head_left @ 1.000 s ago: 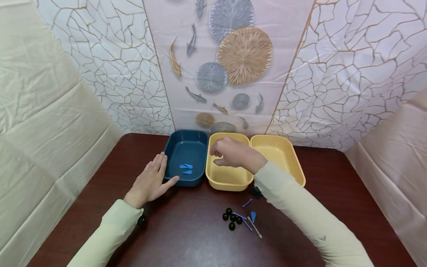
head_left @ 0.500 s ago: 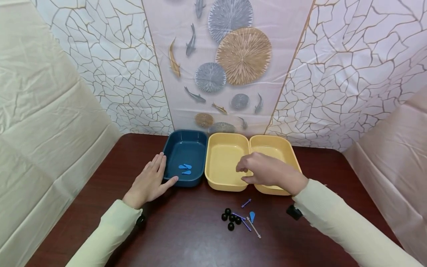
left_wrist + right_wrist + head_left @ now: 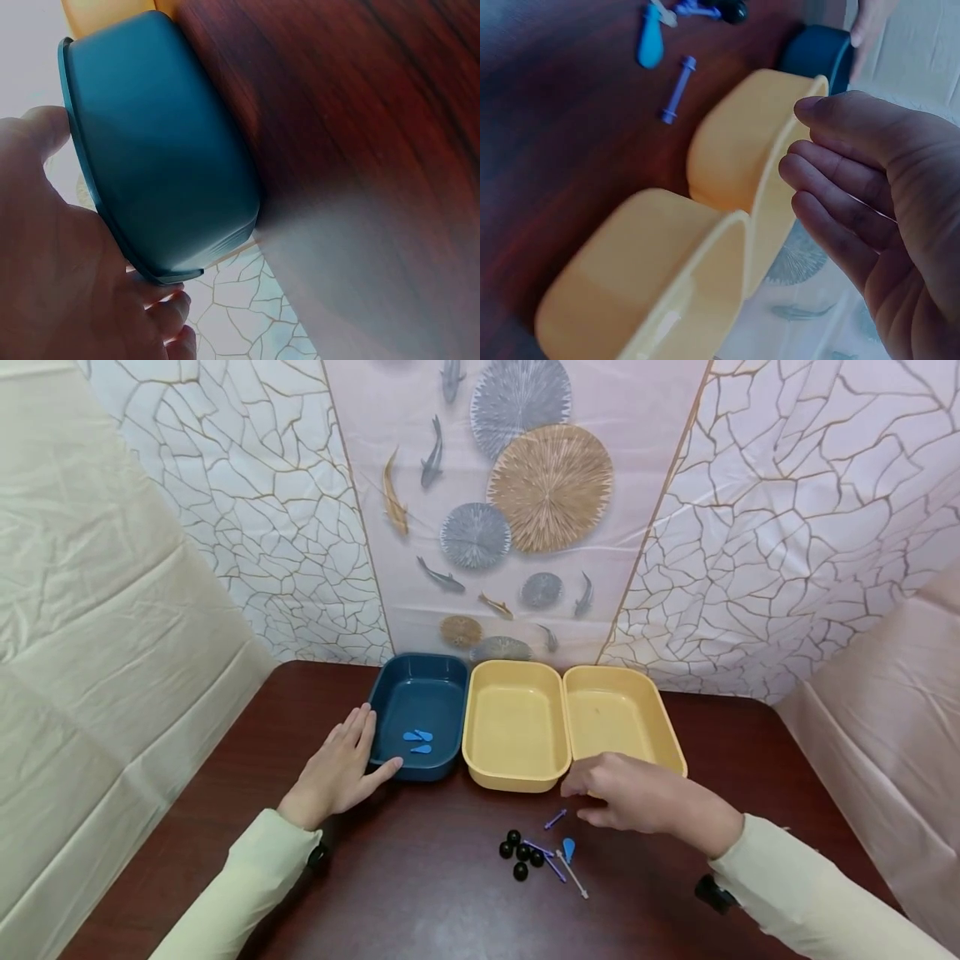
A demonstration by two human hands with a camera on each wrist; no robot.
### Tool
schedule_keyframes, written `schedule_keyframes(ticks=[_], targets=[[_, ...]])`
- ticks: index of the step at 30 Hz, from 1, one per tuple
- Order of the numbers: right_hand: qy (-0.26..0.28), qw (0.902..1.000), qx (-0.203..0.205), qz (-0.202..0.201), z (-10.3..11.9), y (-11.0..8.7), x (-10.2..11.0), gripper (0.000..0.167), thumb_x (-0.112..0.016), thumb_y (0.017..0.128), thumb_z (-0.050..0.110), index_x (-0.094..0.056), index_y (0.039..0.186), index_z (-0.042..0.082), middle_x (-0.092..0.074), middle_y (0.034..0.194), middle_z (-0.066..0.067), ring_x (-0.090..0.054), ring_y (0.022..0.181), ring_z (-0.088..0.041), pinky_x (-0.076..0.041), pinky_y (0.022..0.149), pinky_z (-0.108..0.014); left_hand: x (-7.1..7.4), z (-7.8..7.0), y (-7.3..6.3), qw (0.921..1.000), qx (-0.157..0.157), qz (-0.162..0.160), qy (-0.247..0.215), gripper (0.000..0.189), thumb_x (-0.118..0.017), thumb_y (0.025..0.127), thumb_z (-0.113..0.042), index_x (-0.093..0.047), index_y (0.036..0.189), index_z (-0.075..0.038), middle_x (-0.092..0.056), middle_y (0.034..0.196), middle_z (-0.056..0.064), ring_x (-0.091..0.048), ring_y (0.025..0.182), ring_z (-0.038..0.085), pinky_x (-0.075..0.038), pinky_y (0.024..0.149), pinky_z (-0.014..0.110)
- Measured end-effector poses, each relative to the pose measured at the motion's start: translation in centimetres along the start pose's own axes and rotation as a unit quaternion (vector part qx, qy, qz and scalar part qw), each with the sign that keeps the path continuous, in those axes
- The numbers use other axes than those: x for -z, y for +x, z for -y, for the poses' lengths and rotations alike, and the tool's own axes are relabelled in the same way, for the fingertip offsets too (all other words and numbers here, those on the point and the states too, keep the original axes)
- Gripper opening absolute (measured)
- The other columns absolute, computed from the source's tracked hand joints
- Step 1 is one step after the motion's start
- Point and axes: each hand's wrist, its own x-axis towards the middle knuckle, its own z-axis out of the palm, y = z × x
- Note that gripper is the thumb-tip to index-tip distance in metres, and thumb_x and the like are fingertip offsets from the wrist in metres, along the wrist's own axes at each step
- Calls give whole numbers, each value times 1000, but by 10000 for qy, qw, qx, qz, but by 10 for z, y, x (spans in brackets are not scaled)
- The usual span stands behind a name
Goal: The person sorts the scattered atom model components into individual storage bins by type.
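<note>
My left hand (image 3: 337, 768) rests with straight fingers on the left side of a dark blue bin (image 3: 431, 772), its thumb at the front rim. Inside that bin lie 3 small blue teardrop-shaped pieces (image 3: 422, 749). My right hand (image 3: 637, 793) hovers at the front of the right yellow bin (image 3: 633, 710), fingers loosely bent and nothing between them, as the right wrist view confirms. Nearest to it on the table is a short purple rod (image 3: 556, 819) with knobbed ends. A blue teardrop piece (image 3: 568, 849) lies just in front.
Between the blue bin and the right one stands another yellow bin (image 3: 517, 782). On the dark wooden table (image 3: 420, 877), several black balls (image 3: 521, 871) cluster beside more purple rods (image 3: 555, 867) and a pale rod (image 3: 572, 874). A patterned cloth (image 3: 480, 610) hangs behind.
My right hand has moved from above the middle yellow bin rightward and toward me, to the front of the right yellow bin. My left hand has stayed on the blue bin.
</note>
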Motion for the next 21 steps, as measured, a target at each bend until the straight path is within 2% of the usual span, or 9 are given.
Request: schedule_keyframes(ticks=[8, 16, 21], targets=[[50, 9996, 268, -2, 2, -14, -21, 24, -84, 83, 3, -76, 104, 10, -74, 96, 4, -69, 88, -7, -59, 75, -20, 0, -1, 0, 10000, -8, -5, 39, 95, -51, 104, -60, -25, 163, 10, -23, 173, 28, -25, 161, 47, -27, 130, 62], [30, 9995, 306, 31, 0, -19, -41, 23, -86, 83, 6, -77, 103, 12, -73, 97, 6, -67, 90, -2, -58, 76, -19, 1, 0, 1, 10000, 7, -4, 57, 95, -50, 104, -60, -24, 164, 9, -23, 173, 27, -25, 161, 46, -27, 129, 62], [238, 9992, 308, -29, -2, -20, -54, 24, -85, 83, 5, -76, 103, 13, -73, 98, 6, -69, 93, -3, -59, 78, -19, 1, -1, 2, 10000, 5, -9, 47, 95, -50, 104, -60, -24, 164, 9, -22, 173, 27, -25, 161, 46, -27, 129, 62]])
